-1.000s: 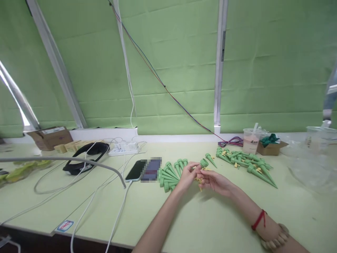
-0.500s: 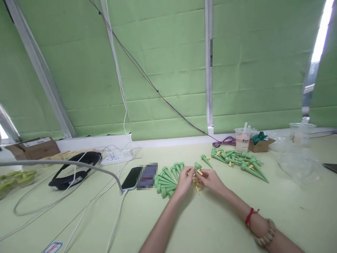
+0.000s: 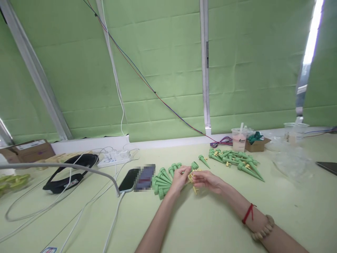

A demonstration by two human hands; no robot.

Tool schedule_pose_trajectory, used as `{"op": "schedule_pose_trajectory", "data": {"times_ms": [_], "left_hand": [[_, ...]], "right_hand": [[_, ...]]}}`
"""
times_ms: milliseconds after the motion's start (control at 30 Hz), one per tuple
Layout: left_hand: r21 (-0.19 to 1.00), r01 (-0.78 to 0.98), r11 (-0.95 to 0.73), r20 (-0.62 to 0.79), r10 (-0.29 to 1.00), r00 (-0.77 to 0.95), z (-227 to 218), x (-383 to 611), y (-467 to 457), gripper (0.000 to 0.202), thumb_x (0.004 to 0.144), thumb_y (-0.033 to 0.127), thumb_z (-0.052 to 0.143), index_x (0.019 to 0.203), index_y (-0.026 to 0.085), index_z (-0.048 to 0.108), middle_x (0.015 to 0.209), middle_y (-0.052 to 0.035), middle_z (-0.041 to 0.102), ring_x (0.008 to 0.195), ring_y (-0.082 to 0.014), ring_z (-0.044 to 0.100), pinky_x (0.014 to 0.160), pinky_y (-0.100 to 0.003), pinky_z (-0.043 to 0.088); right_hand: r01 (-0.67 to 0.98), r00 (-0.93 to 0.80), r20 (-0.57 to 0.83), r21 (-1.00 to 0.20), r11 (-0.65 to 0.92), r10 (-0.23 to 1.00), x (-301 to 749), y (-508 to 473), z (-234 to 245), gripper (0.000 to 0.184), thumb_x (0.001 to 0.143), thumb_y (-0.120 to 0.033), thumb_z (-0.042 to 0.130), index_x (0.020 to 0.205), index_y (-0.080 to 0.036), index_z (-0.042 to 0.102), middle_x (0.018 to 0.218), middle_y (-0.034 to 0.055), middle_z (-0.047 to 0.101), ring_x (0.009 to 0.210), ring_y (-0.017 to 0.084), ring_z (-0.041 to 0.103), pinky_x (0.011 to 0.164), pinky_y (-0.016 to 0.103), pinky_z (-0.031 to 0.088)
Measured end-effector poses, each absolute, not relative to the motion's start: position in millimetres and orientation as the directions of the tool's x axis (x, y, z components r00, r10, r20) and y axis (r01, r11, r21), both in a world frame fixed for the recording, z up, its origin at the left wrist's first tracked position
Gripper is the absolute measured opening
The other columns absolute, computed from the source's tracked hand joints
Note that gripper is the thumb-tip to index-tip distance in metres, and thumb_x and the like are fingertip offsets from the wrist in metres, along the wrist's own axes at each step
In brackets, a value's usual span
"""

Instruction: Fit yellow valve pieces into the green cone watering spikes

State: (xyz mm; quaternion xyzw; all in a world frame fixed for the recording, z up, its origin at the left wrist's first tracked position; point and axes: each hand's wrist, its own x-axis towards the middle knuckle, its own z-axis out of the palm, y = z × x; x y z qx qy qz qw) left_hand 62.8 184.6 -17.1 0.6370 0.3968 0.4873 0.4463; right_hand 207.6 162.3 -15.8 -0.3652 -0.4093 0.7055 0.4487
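Both hands meet over the tabletop (image 3: 200,225): the left hand (image 3: 179,176) and right hand (image 3: 206,179) pinch a green spike (image 3: 194,166) with small yellow parts (image 3: 194,179), seemingly fitting one. Keep the spike steady, press squarely, beside the heap of green spikes (image 3: 163,179).

We can read no text: the white label on the brown cardboard box (image 3: 28,149) is too blurred.

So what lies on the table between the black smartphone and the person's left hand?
In the head view, a pile of green plastic cone spikes lies between the black smartphone and the left hand, beside a blurred-out patch.
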Motion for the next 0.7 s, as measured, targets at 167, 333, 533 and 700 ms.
{"op": "schedule_pose_trajectory", "data": {"times_ms": [167, 333, 533, 700], "left_hand": [[0.833, 0.318, -0.453, 0.420, 0.892, 0.168, -29, 64, 188, 0.036, 0.075, 0.046, 0.052, 0.068, 0.015, 0.068, 0.077, -0.0056, 0.056, 0.069, -0.0143, 0.051, 0.057, -0.025, 0.037], [0.786, 0.406, -0.466, 0.463, 0.879, 0.112, -33, 64, 189, 0.029, 0.077, 0.038, 0.051, 0.086, 0.019, 0.071, 0.086, -0.0063, 0.058, 0.078, -0.0168, 0.053, 0.066, -0.028, 0.040], [0.880, 0.161, -0.447, 0.444, 0.894, 0.059, -24, 65, 188, 0.031, 0.073, 0.042, 0.056, 0.080, 0.015, 0.071, 0.083, -0.0072, 0.057, 0.080, -0.0170, 0.053, 0.071, -0.029, 0.042], [0.914, 0.046, -0.402, 0.398, 0.914, 0.086, -19, 66, 186, 0.029, 0.066, 0.042, 0.064, 0.079, 0.017, 0.072, 0.086, -0.0065, 0.058, 0.083, -0.0171, 0.054, 0.074, -0.028, 0.043]], "right_hand": [[-0.003, -0.086, -0.062, -0.998, -0.062, 0.994, 206, 169, -26, 0.009, 0.063, -0.018, 0.066, 0.059, -0.011, 0.060, 0.059, 0.0051, 0.063, 0.055, 0.012, 0.060, 0.057, 0.022, 0.050], [0.345, 0.042, 0.408, -0.863, 0.370, 0.912, 205, 173, -37, 0.014, 0.058, -0.020, 0.066, 0.053, -0.015, 0.054, 0.056, 0.0028, 0.059, 0.056, 0.015, 0.057, 0.055, 0.026, 0.046], [-0.200, -0.238, -0.064, -0.973, -0.114, 0.969, 204, 170, -29, 0.038, 0.071, -0.050, 0.060, 0.076, -0.013, 0.060, 0.068, 0.0047, 0.061, 0.065, 0.015, 0.061, 0.061, 0.030, 0.052], [-0.432, -0.459, -0.085, -0.849, -0.305, 0.884, 208, 165, -23, 0.023, 0.082, -0.033, 0.055, 0.085, -0.011, 0.063, 0.076, 0.0048, 0.064, 0.070, 0.011, 0.062, 0.072, 0.027, 0.052]]}}
